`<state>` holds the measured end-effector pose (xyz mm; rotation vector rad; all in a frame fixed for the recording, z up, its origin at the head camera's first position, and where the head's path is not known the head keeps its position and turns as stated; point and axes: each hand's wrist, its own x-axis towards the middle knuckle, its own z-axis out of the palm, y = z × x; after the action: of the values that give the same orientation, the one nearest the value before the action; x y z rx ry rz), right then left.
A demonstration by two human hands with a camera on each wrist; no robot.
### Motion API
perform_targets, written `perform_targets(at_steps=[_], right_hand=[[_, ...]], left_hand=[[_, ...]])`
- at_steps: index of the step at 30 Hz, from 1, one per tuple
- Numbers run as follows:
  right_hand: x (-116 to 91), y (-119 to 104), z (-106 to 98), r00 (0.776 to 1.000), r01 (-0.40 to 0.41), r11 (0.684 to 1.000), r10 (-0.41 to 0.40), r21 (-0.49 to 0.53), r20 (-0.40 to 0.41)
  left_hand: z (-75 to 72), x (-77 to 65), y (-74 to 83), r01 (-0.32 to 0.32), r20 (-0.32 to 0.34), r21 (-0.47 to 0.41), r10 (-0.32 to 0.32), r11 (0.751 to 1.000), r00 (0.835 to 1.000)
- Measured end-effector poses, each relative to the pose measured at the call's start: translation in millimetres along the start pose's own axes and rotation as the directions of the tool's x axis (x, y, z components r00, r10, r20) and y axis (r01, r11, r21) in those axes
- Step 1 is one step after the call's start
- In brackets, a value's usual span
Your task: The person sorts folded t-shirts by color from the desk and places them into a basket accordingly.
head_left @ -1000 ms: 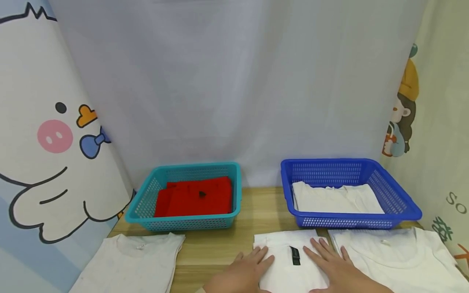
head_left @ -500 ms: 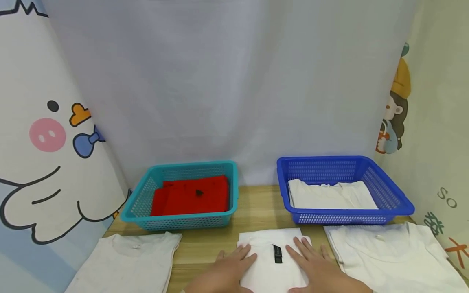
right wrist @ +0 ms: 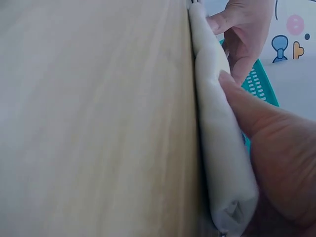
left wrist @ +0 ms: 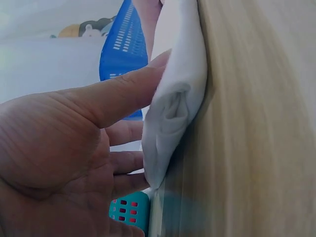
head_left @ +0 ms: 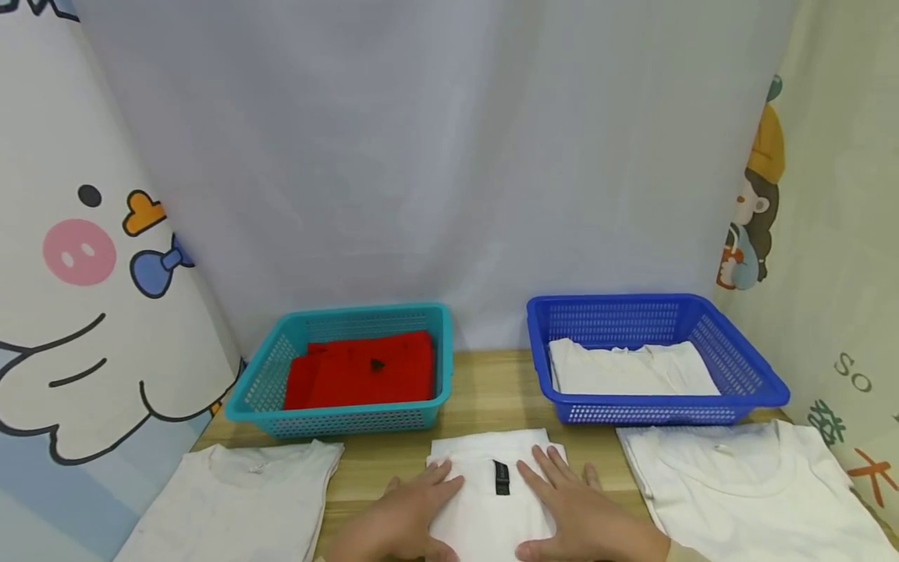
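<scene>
A white T-shirt point(head_left: 485, 515) lies folded into a narrow rectangle on the wooden table, its black neck label point(head_left: 502, 478) facing up. My left hand point(head_left: 400, 515) rests along its left side, fingers extended over the top. On the opposite side, my right hand point(head_left: 586, 515) lies with spread fingers on the cloth. The left wrist view shows the shirt's thick folded edge point(left wrist: 173, 118), with the left thumb point(left wrist: 123, 91) against it. In the right wrist view the right thumb point(right wrist: 247, 106) touches the rolled-looking near edge point(right wrist: 222, 148).
Behind on the left stands a teal basket point(head_left: 351, 419) holding red folded clothing point(head_left: 365, 378). A blue basket point(head_left: 653, 410) with white folded clothing point(head_left: 625, 375) is behind on the right. White shirts lie at left point(head_left: 232, 507) and right point(head_left: 758, 499).
Both hands have slid the folded T-shirt leftward, widening its gap from the white shirt on the right. The head view has shifted slightly.
</scene>
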<state>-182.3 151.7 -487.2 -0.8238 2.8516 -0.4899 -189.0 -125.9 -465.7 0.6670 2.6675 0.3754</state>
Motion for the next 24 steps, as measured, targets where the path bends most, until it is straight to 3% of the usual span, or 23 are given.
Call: perform_targets(at_steps=[16,20,24], right_hand=[[3.2,-5.9,-0.7,0.999,-0.036,0.998,0.036,0.057,-0.004],[1.7,-5.0,-1.8,1.000,-0.016,0.996,0.018,0.087,-0.026],[2.2,-1.7,-6.5,0.994,-0.015,0.995,0.025,0.097,-0.106]], left_hand=[[-7.7,-3.1,-4.1,-0.011,-0.021,-0.033,0.010,0.999,1.000],[-9.7,-5.9,-6.6,-0.007,-0.071,-0.075,0.002,0.997,0.997],[-11.5,-7.6,-10.0,0.003,-0.163,-0.081,-0.017,0.997,0.986]])
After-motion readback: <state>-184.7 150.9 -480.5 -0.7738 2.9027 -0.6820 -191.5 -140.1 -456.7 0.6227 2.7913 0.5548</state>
